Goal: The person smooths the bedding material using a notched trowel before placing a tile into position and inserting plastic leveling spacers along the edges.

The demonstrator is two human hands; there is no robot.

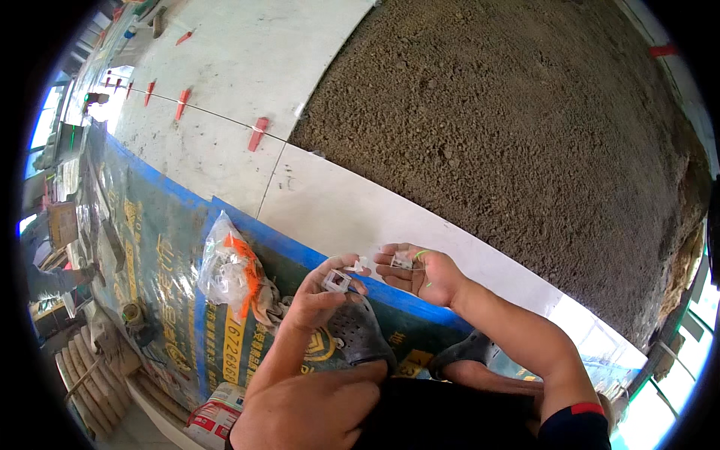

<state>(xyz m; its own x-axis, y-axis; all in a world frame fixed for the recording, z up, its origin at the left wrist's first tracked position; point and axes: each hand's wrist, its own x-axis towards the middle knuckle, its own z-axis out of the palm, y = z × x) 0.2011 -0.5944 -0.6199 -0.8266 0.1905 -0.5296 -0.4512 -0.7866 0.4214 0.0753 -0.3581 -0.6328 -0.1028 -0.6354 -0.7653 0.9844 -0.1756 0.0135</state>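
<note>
My left hand (315, 296) grips small white plastic tile-levelling clips (336, 281) between thumb and fingers, and a thin white piece (358, 266) sticks out near its fingertips. Turned palm up, my right hand (431, 276) has its fingers loosely stretched and carries a white clip (403, 259) on them. The fingertips of both hands nearly meet, above the edge of a pale floor tile (337, 199). To the left of my left hand, a clear plastic bag (223, 262) with white contents stands beside an orange mesh piece (249, 281).
Grey-brown mortar (487, 127) lies beyond the tiles, at upper right. Red wedges (257, 135) stand along a tile joint at left. Green protective sheeting (172, 255) with blue tape covers the floor near my dark clogs (364, 330). A bucket (214, 416) stands at lower left.
</note>
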